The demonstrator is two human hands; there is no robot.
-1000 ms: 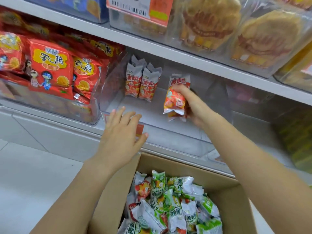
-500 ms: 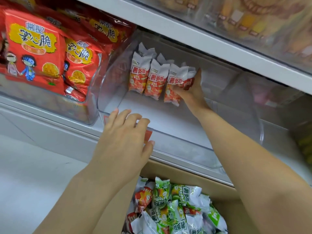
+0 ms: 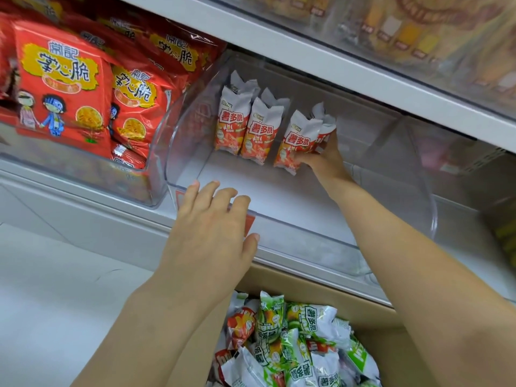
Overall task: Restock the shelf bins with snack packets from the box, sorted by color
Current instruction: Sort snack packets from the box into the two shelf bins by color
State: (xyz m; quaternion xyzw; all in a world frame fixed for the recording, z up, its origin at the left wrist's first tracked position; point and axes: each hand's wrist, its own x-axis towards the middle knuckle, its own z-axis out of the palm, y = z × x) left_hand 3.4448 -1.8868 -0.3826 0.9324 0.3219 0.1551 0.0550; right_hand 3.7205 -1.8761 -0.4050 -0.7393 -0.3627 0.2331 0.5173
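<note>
Head view: red packets could topple as the right hand lets go

Head view shows the right hand deep inside the clear bin, its grip curled around the lower part of 2 red packets that lean against the back wall. Just beside them, to the left, 2 more red packets stand upright, touching each other. The left hand rests on the bin's front lip with its fingers spread and relaxed, holding nothing.

Risks, as I judge them:
- The held pair tilts to the left. If the grip opens before the bottoms sit flat on the bin floor, they may slide forward or fall face down.
- A falling pair could knock the standing 2, since the gap between the groups is small.
- Pulling the right hand out past the packets could drag the nearest one along.
- The bin is light and transparent; without the left hand steadying it, a push at the back might shift it on the shelf.

Below, the cardboard box holds mixed green packets and red ones, so a wrong color pick remains possible later.
</note>
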